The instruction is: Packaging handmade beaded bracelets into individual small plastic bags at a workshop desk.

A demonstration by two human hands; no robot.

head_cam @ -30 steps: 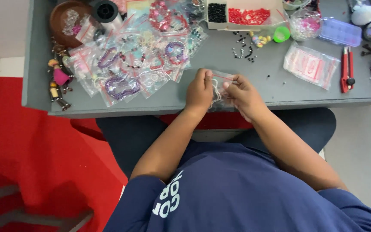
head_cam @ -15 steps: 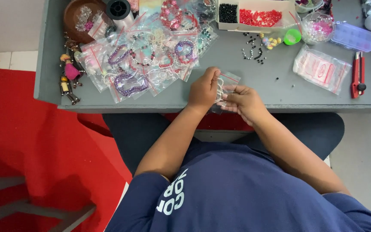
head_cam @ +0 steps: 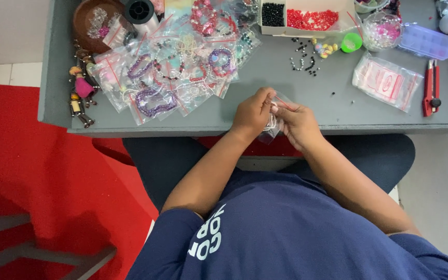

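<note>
My left hand point(head_cam: 252, 114) and my right hand point(head_cam: 299, 124) meet over the front edge of the grey table point(head_cam: 286, 83). Together they pinch a small clear plastic bag point(head_cam: 271, 129) with a pale beaded bracelet partly inside it. The bag hangs down between my fingers, just past the table edge. A heap of clear bags with bead bracelets point(head_cam: 172, 72) lies to the left of my hands.
A brown bowl point(head_cam: 97, 23) and a black spool point(head_cam: 140, 11) stand at the back left. A white tray of black and red beads point(head_cam: 307, 18), loose beads point(head_cam: 304, 57), a stack of empty bags point(head_cam: 387, 80) and a red cutter point(head_cam: 431, 88) lie to the right. Small dolls point(head_cam: 81, 93) line the left edge.
The view has shifted, so the table and my hands sit further right in the picture. My hands stay closed on the small bag and have worked the bracelet further into it.
</note>
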